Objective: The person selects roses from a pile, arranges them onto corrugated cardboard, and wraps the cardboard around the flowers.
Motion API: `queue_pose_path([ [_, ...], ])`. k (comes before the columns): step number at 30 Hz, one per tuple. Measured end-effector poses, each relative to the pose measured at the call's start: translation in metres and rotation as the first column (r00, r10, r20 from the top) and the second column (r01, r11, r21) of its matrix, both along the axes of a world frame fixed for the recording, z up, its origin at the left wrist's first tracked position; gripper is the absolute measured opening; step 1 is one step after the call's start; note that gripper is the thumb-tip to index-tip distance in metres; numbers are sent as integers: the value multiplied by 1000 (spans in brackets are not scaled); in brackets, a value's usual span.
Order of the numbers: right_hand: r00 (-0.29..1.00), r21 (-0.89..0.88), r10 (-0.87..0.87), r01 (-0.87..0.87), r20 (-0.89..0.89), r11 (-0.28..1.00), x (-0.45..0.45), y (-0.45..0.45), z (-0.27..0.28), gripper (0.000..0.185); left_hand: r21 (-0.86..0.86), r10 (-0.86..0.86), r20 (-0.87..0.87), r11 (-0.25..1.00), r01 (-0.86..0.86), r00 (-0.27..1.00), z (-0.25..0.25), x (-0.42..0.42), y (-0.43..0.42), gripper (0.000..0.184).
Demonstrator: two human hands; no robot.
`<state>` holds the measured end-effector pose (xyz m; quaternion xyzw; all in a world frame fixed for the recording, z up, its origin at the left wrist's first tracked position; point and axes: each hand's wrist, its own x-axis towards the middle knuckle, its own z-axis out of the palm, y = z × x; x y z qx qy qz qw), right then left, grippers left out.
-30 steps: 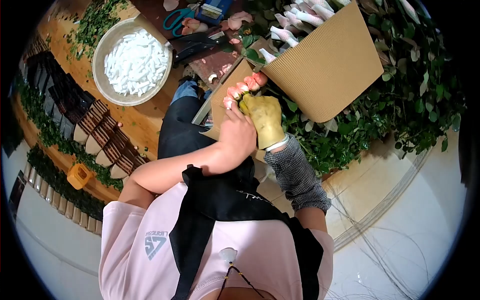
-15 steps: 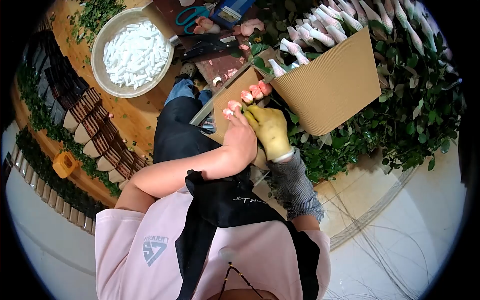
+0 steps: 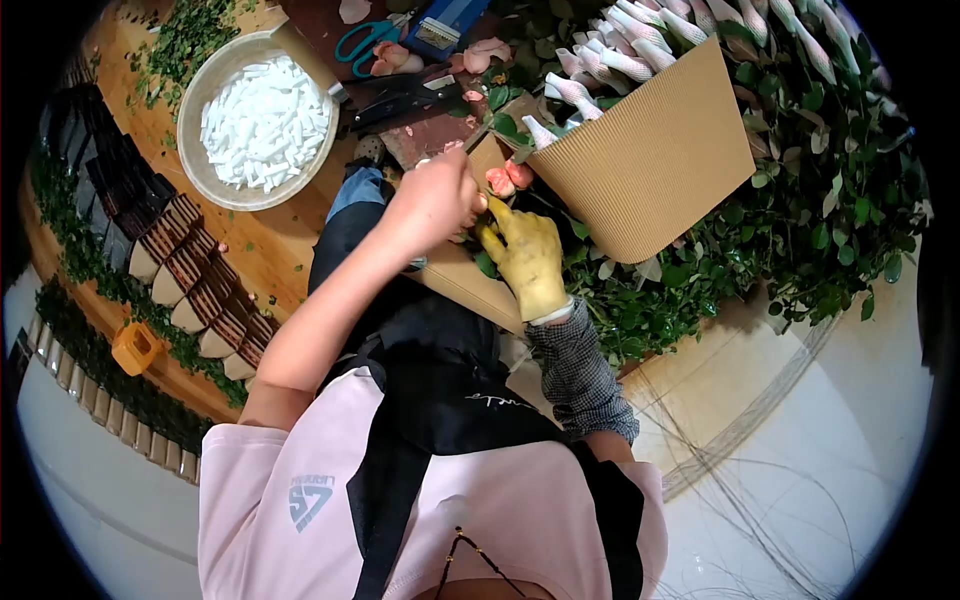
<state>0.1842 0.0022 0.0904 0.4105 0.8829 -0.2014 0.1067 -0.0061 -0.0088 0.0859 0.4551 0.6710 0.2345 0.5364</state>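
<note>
From here the light looks strong: white pieces (image 3: 265, 125) at ten o'clock nearly wash out, and the pale floor (image 3: 850, 440) at four shines. Light falls clearly on the gloved right hand (image 3: 528, 265). The apron (image 3: 435, 405) at six sinks into black; foliage (image 3: 640, 305) at three lies shadowed, glinting in spots. The rounded edges go black, and tubes (image 3: 113, 413) near eight o'clock bow.

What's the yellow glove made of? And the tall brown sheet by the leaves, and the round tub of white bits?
Yellow glove: maybe rubber or coated fabric; it's dull with dark smudges, so I can't tell which.
Brown sheet: looks like corrugated cardboard, matte, with fine parallel ridges.
Round tub: probably plastic, pale and smooth-looking.
</note>
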Motion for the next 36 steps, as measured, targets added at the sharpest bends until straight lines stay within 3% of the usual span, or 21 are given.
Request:
queue_pose_path([
  [1,1000,-16,-22,22,-7,1000,-2,-1,5,33,-76,113,114,992,-105,987,-2,-4,4,26],
  [2,999,-27,-44,44,-16,999,-4,-1,7,34,-6,29,4,1000,-29,1000,-31,-2,0,23],
  [3,998,-21,-56,55,-20,998,-4,-1,5,34,35,126,127,991,-131,984,-46,0,-4,19],
  [5,996,-88,-85,87,25,992,0,-3,1,41,-72,246,323,969,-235,914,-60,-1,-8,17],
  [10,998,-76,-51,53,32,996,-2,-1,5,41,-79,92,341,994,-69,935,-39,-8,-6,18],
  [14,990,-144,-11,32,139,989,-8,1,4,53,-22,162,435,985,-170,886,-54,-7,-16,18],
  [17,977,-92,38,-19,210,996,-17,0,8,47,101,62,337,990,-102,939,-20,-16,-17,16],
  [19,970,-35,69,-62,235,997,-17,-4,5,41,28,-201,-119,978,206,972,13,-8,-19,20],
  [20,966,9,69,-73,249,997,-16,-4,-2,38,106,-209,-176,967,230,962,15,5,-27,25],
  [21,963,50,70,-86,262,995,-14,-7,-11,34,-34,-362,-270,930,367,892,37,19,-22,22],
  [22,982,-14,36,-34,186,999,-8,-8,-26,29,23,-364,-375,916,401,853,35,36,-34,22],
  [23,999,-10,-44,44,-9,999,-8,-7,-19,26,78,-352,-478,896,438,805,26,54,-47,23],
  [24,999,-35,-39,39,4,999,-8,-4,-16,25,79,-344,-477,900,429,809,20,69,-52,23],
  [26,999,-65,-25,27,23,998,-8,1,-9,24,-59,-339,-639,916,396,690,13,91,-58,27],
  [29,996,-126,-65,58,-56,990,-7,6,-4,24,-57,-344,-708,898,437,616,10,95,-59,32],
  [33,993,-21,30,-27,118,999,0,0,-27,27,-143,-467,-702,832,536,538,24,88,-54,33],
  [35,999,-48,19,-21,-48,999,6,-2,-28,30,-3,-362,-701,863,505,614,20,93,-62,31],
  [36,999,-47,20,-23,-49,999,12,-7,-43,30,9,-348,-717,862,506,604,16,94,-64,33],
])
